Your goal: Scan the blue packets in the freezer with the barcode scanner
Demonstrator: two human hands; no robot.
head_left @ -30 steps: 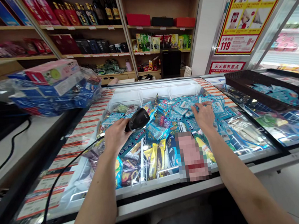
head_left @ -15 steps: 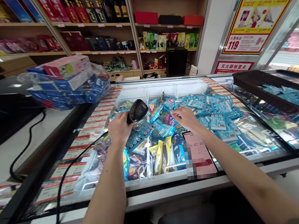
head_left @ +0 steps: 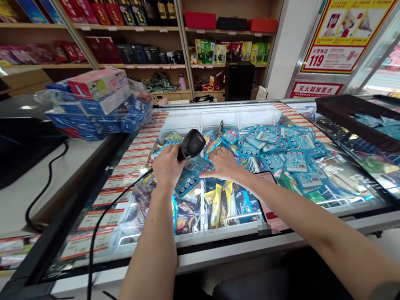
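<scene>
My left hand [head_left: 168,168] is wrapped round the handle of a black barcode scanner [head_left: 192,143], whose head points to the right. A black cable trails from it down to the left. My right hand [head_left: 222,163] reaches palm down over packets in the middle of the glass-topped freezer [head_left: 124,249], thumb stretched apart from the fingers. Whether its fingertips touch a packet is hidden. Blue packets [head_left: 188,176] lie under the scanner, and yellow ice-cream wrappers [head_left: 229,195] lie nearer me. A phone [head_left: 271,209] rests near the front edge, partly covered by my right forearm.
A heap of flat blue packets [head_left: 294,145] spreads on the right. Beyond it stands a dark tray [head_left: 341,115] with more packets. Plastic-wrapped boxes [head_left: 100,106] sit at the back left. Stocked shelves [head_left: 134,27] line the far wall.
My right hand has moved left, from beside the blue heap to the middle packets, and its thumb and fingers have spread. The left hand still holds the scanner. The view has shifted slightly.
</scene>
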